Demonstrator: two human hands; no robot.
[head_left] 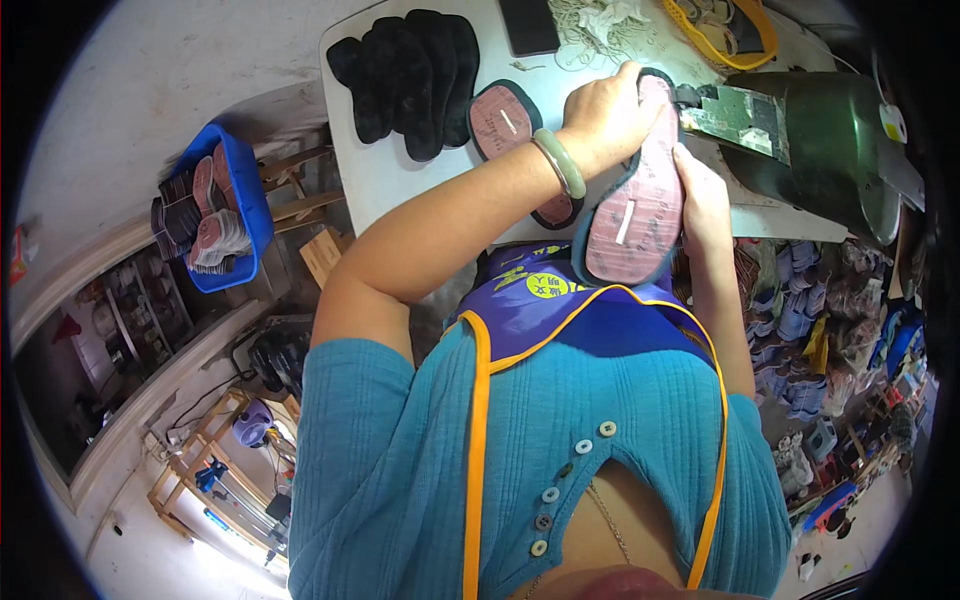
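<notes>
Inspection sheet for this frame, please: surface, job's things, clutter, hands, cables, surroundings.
Surface: pale grey table, worn, with things along its far edge.
Job's things: pink shoe sole with dark rim held against the green machine; a second pink sole lies flat on the table.
Clutter: stack of black soles, tangle of pale thread, yellow strap.
Hands: left hand grips the sole's top; right hand steadies its right edge.
Cables: nothing seen on the table.
Surroundings: blue bin of soles to the left, a heap of shoe parts to the right.
</notes>
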